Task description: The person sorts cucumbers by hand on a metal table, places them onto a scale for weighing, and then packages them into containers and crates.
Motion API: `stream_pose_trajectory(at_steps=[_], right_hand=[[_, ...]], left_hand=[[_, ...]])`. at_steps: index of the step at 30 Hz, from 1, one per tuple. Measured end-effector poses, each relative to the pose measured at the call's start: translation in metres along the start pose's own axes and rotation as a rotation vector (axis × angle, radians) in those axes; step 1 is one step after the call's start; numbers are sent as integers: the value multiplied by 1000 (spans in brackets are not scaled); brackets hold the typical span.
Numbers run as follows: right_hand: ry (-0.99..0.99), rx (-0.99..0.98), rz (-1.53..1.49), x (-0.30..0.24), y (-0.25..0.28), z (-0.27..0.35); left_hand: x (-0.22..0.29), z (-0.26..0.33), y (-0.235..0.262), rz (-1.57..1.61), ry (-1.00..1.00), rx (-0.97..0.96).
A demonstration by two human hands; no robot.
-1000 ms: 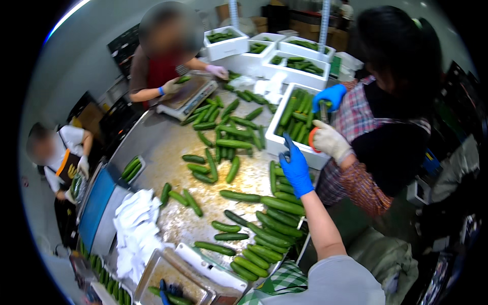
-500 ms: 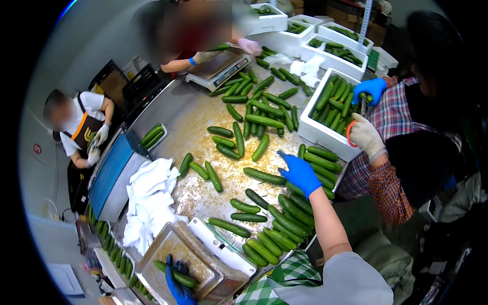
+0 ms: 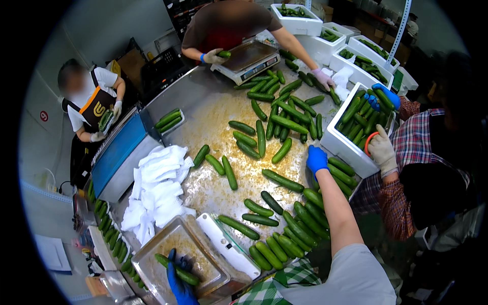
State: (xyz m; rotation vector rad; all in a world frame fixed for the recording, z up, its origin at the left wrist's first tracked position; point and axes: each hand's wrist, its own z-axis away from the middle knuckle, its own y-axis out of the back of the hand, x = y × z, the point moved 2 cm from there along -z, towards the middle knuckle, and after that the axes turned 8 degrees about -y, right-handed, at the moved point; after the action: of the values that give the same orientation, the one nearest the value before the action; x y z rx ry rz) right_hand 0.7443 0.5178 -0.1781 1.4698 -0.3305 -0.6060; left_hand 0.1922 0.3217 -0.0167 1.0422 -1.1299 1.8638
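My left hand (image 3: 180,284), in a blue glove, is closed around a green cucumber (image 3: 189,277) over the metal tray (image 3: 152,243) of a scale. My right hand (image 3: 317,159), also blue-gloved, is stretched out to the far right part of the steel table, beside a row of cucumbers (image 3: 341,173). Its fingers point away from me and are hidden behind the back of the hand, so whether they grip anything does not show. More cucumbers (image 3: 300,229) lie side by side along the near edge, under and left of my right forearm. A single cucumber (image 3: 282,180) lies left of that forearm.
White cloths (image 3: 155,188) are heaped left of the scale. A foam box (image 3: 351,145) of cucumbers stands at right, where a co-worker holds orange-handled scissors (image 3: 371,142). Another person reaches over the table behind a second scale (image 3: 249,63). Loose cucumbers (image 3: 290,122) pile mid-table.
The view has shifted, so the table sits further right. My right hand has drawn its fingers in from their spread pose. The person across has stretched an arm toward the loose cucumbers.
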Motion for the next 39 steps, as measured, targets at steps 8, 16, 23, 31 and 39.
stream_pose_trajectory(at_steps=[8, 16, 23, 31, 39], right_hand=[[599, 104, -856, -132, 123, 89], [1432, -147, -1177, -270, 133, 302], [1758, -669, -605, -275, 76, 355], [560, 52, -764, -190, 48, 70], [83, 32, -340, -131, 1, -38]], left_hand=[[1, 2, -13, -23, -60, 104], [6, 7, 6, -56, -143, 149], [2, 8, 43, -693, -367, 163], [-7, 1, 43, -882, -452, 72], [28, 17, -38, -1012, -326, 137]])
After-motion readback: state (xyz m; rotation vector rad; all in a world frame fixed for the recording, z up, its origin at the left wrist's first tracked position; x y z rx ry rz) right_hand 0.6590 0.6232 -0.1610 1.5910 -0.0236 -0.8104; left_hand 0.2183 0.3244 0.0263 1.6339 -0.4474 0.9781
